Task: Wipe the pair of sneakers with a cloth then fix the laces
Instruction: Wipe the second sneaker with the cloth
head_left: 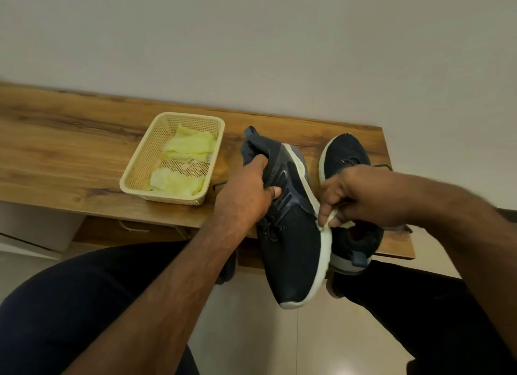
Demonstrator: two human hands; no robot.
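Note:
My left hand (247, 194) grips a dark navy sneaker (291, 251) by its collar and holds it above my lap, toe pointing toward me, white sole turned to the right. My right hand (349, 198) pinches a pale yellow cloth (334, 220) against that white sole edge. The second navy sneaker (345, 156) stands on the wooden table behind my right hand, toe pointing away; its heel end shows below my wrist. Dark laces hang loose on the held sneaker.
A cream plastic basket (140, 162) sits on the wooden table (70, 151) to the left of the sneakers, with two pale yellow cloths (187, 148) in it. A plain wall rises behind the table. My dark-trousered legs and a tiled floor lie below.

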